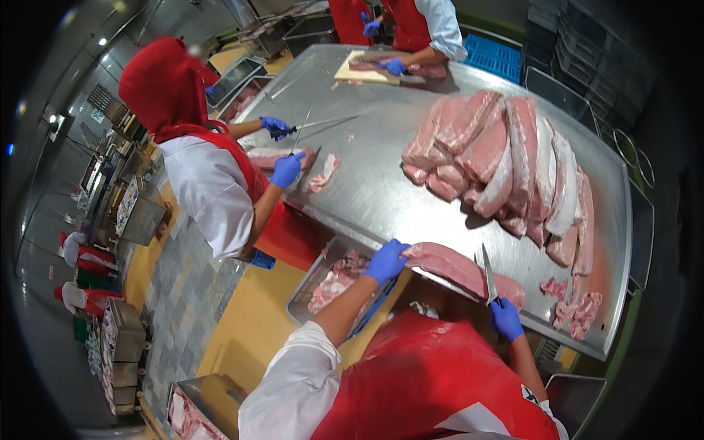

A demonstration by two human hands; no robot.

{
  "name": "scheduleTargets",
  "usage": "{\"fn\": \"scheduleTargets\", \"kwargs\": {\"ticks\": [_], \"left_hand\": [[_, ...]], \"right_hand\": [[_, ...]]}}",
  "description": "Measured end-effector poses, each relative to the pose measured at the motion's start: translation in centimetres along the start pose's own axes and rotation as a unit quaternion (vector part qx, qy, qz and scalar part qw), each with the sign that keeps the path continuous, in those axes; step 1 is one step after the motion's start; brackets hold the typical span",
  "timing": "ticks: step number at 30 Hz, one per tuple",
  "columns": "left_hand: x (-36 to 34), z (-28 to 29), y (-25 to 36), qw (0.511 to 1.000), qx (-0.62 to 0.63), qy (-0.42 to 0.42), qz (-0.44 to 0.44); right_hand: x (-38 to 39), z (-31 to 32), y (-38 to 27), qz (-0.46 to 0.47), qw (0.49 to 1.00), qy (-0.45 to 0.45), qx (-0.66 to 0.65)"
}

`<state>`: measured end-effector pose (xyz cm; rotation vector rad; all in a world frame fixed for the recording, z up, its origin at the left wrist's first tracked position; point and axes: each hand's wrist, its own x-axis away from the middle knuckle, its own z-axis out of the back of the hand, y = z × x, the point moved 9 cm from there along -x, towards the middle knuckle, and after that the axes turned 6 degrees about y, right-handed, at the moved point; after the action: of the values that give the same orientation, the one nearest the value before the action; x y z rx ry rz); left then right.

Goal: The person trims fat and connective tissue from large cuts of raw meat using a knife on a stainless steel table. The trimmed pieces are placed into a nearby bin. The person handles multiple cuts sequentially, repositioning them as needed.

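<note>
In my right hand [506,320], closed around its dark handle, is a knife [489,273]; its blade points away from me across the right part of a long pork loin [456,265]. The loin lies along the near edge of the steel table [367,191]. My left hand [386,262] grips the loin's left end. Both hands wear blue gloves. To the right of the loin lie several small meat trimmings [579,312]. Beyond it rises a large pile of pork loins [506,158].
A grey bin of trimmings [330,290] stands below the table's edge by my left arm. At the left, a co-worker [198,139] in red holds a knife and a thin rod. Another co-worker's gloved hand [394,67] rests on meat over a cutting board [345,70].
</note>
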<state>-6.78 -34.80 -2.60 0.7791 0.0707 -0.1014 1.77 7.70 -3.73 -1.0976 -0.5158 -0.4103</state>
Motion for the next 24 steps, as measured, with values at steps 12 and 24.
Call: {"fn": "scheduleTargets", "kwargs": {"ticks": [12, 24], "left_hand": [[-1.3, -2.8, -4.6, 0.983, 0.096, -0.08, 0.136], [-1.3, 1.8, -5.1, 0.974, -0.04, -0.049, 0.215]], "right_hand": [[-2.4, -3.5, -6.9, 0.043, 0.997, -0.055, 0.01], [-5.3, 2.9, -0.1, 0.072, 0.992, 0.101, -0.032]]}}
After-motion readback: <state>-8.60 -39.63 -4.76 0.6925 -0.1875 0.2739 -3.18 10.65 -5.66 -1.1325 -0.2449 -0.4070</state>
